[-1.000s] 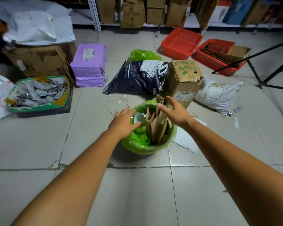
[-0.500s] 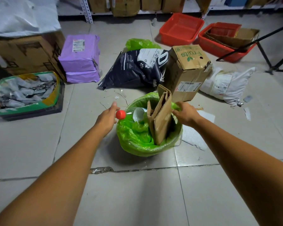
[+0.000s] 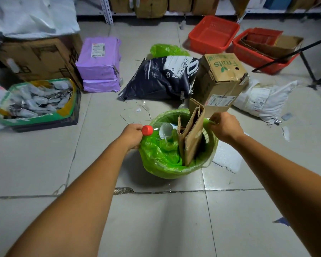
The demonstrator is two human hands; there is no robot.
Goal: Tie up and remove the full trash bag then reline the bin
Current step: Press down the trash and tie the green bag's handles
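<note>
A round bin lined with a green trash bag [image 3: 165,164] stands on the tiled floor in the middle of the view. Folded brown cardboard [image 3: 192,134] sticks up out of it beside a clear plastic bottle with a red cap [image 3: 147,130]. My left hand [image 3: 132,135] grips the bag's edge at the left rim, right behind the red cap. My right hand [image 3: 224,127] pinches the bag's edge at the right rim, pulling a bit of green film up. A second crumpled green bag [image 3: 168,50] lies on the floor farther back.
A "fruits" cardboard box [image 3: 222,78] and a dark printed sack [image 3: 163,78] lie just behind the bin. A white sack [image 3: 263,101] is at right, purple parcels [image 3: 99,65] and a green crate [image 3: 37,106] at left, red baskets [image 3: 213,34] and a tripod leg [image 3: 308,65] behind.
Both hands moved apart from the bin's middle to its left and right rims and closed on the bag's edge. The red-capped bottle came into sight.
</note>
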